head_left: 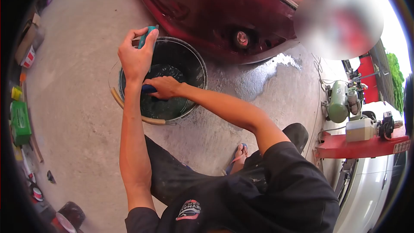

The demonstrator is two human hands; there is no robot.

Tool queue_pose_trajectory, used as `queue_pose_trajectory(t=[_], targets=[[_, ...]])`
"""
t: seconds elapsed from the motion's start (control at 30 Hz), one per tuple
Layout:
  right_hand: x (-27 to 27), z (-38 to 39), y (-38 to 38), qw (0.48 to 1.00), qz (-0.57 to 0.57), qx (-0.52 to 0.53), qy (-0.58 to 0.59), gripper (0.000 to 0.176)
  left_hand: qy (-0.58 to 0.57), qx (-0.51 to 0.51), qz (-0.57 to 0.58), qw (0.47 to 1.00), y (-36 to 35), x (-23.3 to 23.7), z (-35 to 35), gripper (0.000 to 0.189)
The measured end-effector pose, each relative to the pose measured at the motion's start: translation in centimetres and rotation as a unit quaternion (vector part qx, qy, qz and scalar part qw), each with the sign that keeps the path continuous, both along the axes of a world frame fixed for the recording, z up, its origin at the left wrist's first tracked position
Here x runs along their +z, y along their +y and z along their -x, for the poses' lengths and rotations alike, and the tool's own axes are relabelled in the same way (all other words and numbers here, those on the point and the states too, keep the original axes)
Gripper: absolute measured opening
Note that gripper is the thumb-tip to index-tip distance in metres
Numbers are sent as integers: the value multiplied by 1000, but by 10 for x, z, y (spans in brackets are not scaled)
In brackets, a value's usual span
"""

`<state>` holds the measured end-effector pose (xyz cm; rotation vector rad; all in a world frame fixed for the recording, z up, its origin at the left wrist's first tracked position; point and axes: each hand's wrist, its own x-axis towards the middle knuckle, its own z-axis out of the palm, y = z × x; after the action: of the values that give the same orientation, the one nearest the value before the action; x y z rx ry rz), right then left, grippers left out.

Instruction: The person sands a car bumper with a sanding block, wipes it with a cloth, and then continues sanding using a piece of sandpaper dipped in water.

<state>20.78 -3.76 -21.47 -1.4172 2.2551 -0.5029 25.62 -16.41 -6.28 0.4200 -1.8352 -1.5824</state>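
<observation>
Left hand: closed round teal block, over bucket far rim. Right hand: just beneath, inside bucket, fingers curled on blue object.

Car workshop: red car, compressor, concrete floor.

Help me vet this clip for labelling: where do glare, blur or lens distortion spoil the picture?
Head view: fisheye bends the edges, with black corners; the sky at top right is blown out; a blurred patch hides part of the scene; the wet floor glares beside the car; the left hand gripping a teal block, the right hand and the bucket are sharp.
</observation>
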Motion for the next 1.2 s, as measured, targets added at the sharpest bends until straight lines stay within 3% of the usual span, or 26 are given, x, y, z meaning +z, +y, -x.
queue_pose_trajectory(t=[0.1, 0.13, 0.17, 0.23, 0.3, 0.4, 0.5, 0.6, 0.73, 0.97, 1.03, 1.1, 1.13, 1.2], targets=[[-26, -7, 8, 998, -14, 56, -33, 77, 19, -33, -6, 999, 0, -10, 3, 27], [-25, -10, 14, 997, 43, 56, 42, 82, 28, -42, -19, 999, 1, -11, 3, 27], [-24, -7, 24, 998, 55, 17, 29, 75, 37, -52, -33, 997, 2, -13, 3, 26], [39, -4, 39, 995, 74, -61, 1, 62, 35, -71, -60, 995, 4, -14, 0, 25], [87, -4, 56, 974, 83, -207, -35, 39, 16, -90, -81, 993, 5, -15, -1, 24], [89, -6, 87, 925, 197, -319, 60, 22, -28, -120, -94, 988, 6, -17, -4, 28], [65, -6, 107, 899, 257, -331, 124, 15, -162, -148, 82, 972, 3, -12, -7, 30], [56, -8, 109, 903, 275, -300, 138, 12, -260, -256, 267, 892, 9, -30, -12, 30], [56, -2, 103, 875, 333, -339, 90, 12, -341, -296, 237, 860, 28, -37, -16, 30], [56, 9, 109, 894, 337, -287, 71, 19, -307, -307, 54, 899, 43, -52, -14, 29], [58, 11, 111, 898, 345, -264, 66, 28, -306, -297, -41, 904, 47, -55, -10, 33], [61, 10, 113, 904, 344, -244, 76, 33, -287, -317, -29, 903, 44, -67, -6, 32], [61, 9, 114, 915, 315, -241, 79, 44, -278, -327, -22, 903, 42, -68, -3, 31], [62, 8, 115, 902, 345, -248, 77, 47, -325, -333, -63, 883, 41, -57, 1, 31]])
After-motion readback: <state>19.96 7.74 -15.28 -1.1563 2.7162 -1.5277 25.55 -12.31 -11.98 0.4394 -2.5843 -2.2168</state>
